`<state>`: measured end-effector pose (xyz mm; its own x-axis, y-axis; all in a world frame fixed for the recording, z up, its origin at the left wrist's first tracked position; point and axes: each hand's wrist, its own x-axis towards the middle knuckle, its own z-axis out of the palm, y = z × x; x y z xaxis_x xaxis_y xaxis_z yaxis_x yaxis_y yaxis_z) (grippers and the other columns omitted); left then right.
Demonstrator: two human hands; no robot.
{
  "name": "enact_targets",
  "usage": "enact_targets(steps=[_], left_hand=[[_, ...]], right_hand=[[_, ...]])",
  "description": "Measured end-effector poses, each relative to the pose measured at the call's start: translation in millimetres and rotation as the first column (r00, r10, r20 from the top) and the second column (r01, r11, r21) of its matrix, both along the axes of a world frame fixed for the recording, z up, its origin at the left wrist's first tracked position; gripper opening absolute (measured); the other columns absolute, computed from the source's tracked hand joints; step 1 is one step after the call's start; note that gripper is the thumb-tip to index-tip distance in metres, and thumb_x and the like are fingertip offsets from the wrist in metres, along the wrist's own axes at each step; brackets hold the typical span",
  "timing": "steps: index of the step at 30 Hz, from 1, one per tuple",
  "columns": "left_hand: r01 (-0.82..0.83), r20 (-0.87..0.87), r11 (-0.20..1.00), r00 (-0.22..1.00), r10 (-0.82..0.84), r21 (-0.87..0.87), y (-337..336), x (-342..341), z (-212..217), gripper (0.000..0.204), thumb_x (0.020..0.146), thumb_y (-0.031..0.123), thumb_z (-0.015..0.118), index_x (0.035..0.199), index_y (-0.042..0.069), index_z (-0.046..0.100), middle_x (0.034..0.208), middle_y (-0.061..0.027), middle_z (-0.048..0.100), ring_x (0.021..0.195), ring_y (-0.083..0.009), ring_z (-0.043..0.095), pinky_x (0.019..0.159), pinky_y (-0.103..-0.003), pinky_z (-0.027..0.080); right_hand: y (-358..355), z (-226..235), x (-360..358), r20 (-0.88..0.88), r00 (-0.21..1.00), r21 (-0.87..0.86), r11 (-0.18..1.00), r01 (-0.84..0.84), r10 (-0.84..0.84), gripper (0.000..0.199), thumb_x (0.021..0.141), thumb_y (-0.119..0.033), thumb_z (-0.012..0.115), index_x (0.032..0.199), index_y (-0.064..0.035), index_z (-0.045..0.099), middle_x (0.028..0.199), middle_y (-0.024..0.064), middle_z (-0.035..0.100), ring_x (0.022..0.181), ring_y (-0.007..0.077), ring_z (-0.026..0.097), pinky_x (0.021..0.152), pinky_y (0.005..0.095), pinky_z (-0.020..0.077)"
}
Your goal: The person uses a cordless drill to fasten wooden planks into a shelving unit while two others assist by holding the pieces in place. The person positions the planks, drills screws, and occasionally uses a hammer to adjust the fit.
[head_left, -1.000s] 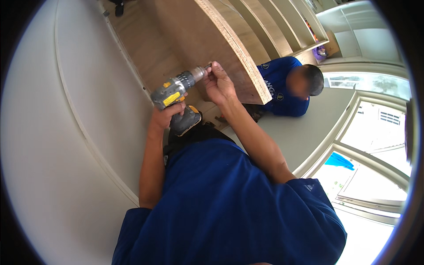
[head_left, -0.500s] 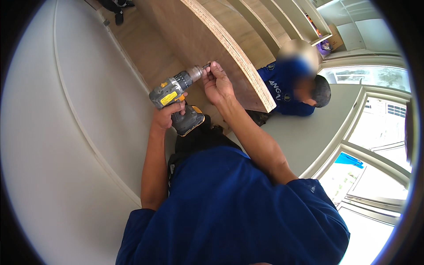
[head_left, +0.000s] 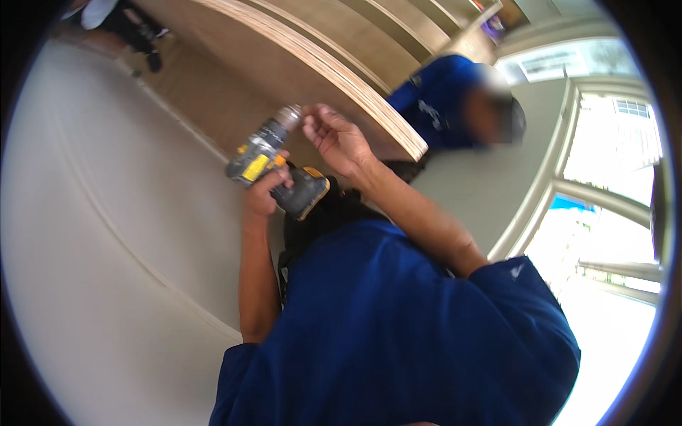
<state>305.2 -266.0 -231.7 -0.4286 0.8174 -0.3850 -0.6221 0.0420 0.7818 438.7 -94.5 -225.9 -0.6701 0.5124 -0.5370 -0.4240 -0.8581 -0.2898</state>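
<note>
My left hand [head_left: 266, 190] grips the handle of a grey and yellow cordless drill [head_left: 257, 157] with a black battery base [head_left: 307, 192]. The drill's chuck [head_left: 288, 115] points up toward a long plywood panel [head_left: 334, 67] with a layered edge. My right hand [head_left: 342, 142] is right at the chuck's tip. Its thumb and forefinger are pinched together on something too small to make out. Both hands sit just under the panel's edge, apart from it.
A person in a blue shirt [head_left: 437, 96] crouches beyond the panel's end. More wooden panels [head_left: 398, 35] lie behind. A pale smooth surface [head_left: 106, 248] fills the left. Bright window frames [head_left: 575, 195] stand at the right. Someone's dark shoes [head_left: 145, 42] show at top left.
The drill and both hands have drawn back a little from the plywood edge. The view has shifted, and the person in blue has moved.
</note>
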Motion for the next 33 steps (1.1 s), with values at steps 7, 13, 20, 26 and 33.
enact_targets(steps=[7, 13, 20, 26, 33], left_hand=[[0.044, -0.016, 0.995, 0.999, -0.043, 0.090, 1, -1, -4, 0.041, 0.085, 0.004, 0.066, 0.125, -0.004, 0.063, 0.082, -0.0082, 0.062, 0.071, -0.0190, 0.060, 0.073, -0.035, 0.051], [-0.032, 0.046, 0.995, 0.999, 0.028, 0.092, 0, 1, 4, 0.041, 0.079, -0.002, 0.069, 0.120, -0.003, 0.067, 0.088, -0.0092, 0.067, 0.069, -0.0180, 0.063, 0.067, -0.034, 0.053], [-0.051, 0.068, 0.996, 0.997, 0.046, 0.068, 2, 10, 10, 0.042, 0.078, 0.001, 0.069, 0.120, -0.003, 0.067, 0.081, -0.0086, 0.065, 0.066, -0.0191, 0.063, 0.068, -0.035, 0.052], [-0.053, 0.155, 0.996, 0.987, 0.042, 0.073, 3, 11, 17, 0.039, 0.078, 0.001, 0.070, 0.117, -0.002, 0.067, 0.081, -0.0081, 0.065, 0.066, -0.0197, 0.063, 0.068, -0.036, 0.053], [-0.039, 0.196, 0.998, 0.980, 0.028, 0.053, 0, 12, 9, 0.036, 0.079, 0.002, 0.071, 0.115, 0.000, 0.065, 0.083, -0.0084, 0.065, 0.067, -0.0196, 0.063, 0.070, -0.036, 0.053]], right_hand=[[-25, 45, 127, 0.548, 0.464, 0.319, 0.339, -0.885, 0.696, 0.035, 0.102, -0.023, 0.070, 0.129, -0.0003, 0.064, 0.122, 0.0138, 0.072, 0.109, 0.0178, 0.067, 0.095, 0.0347, 0.0570], [41, 157, 102, 0.577, 0.750, 0.674, 0.329, -0.661, 0.324, 0.046, 0.100, -0.030, 0.074, 0.131, 0.0024, 0.063, 0.115, 0.0169, 0.074, 0.102, 0.0204, 0.072, 0.093, 0.0332, 0.0567], [96, 101, 15, 0.864, 0.329, 0.208, -0.326, -0.922, -0.381, 0.085, 0.089, -0.040, 0.081, 0.148, 0.0057, 0.040, 0.105, 0.0357, 0.069, 0.103, 0.0472, 0.071, 0.091, 0.0505, 0.0546], [85, 83, 14, 0.800, 0.324, 0.171, -0.327, -0.930, -0.505, 0.068, 0.090, -0.030, 0.075, 0.135, 0.0086, 0.041, 0.089, 0.0312, 0.069, 0.091, 0.0498, 0.070, 0.081, 0.0561, 0.0551], [84, 82, 16, 0.769, 0.324, 0.145, -0.344, -0.928, -0.551, 0.060, 0.091, -0.029, 0.074, 0.129, 0.0058, 0.043, 0.090, 0.0301, 0.069, 0.087, 0.0487, 0.071, 0.078, 0.0554, 0.0561]])
